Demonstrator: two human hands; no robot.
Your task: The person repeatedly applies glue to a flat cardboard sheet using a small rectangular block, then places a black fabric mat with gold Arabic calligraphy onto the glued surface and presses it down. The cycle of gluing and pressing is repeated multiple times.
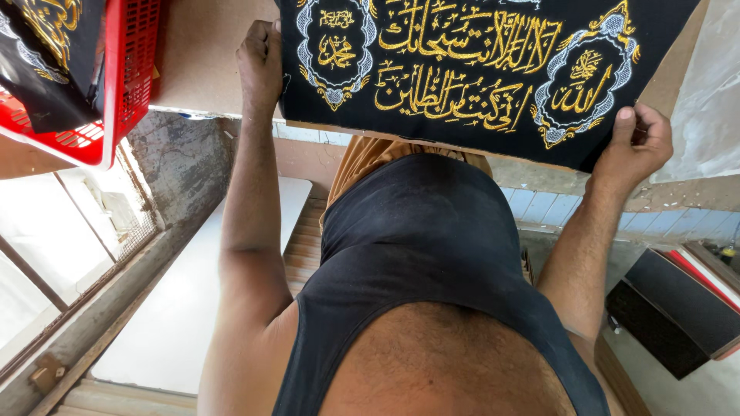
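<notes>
The black embroidered cloth point(478, 69) runs past the top edge.

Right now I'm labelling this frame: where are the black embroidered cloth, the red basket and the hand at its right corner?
black embroidered cloth point(462, 127): head view, lower middle of the fabric.
red basket point(123, 77): head view, mesh side wall.
right hand point(636, 146): head view, back of the hand.

Cloth point(478, 69) on board point(208, 54), left hand point(260, 62) at one cloth edge, right hand point(632, 146) at the other, basket point(116, 85) left of cloth, box point(678, 316) below right hand
</notes>
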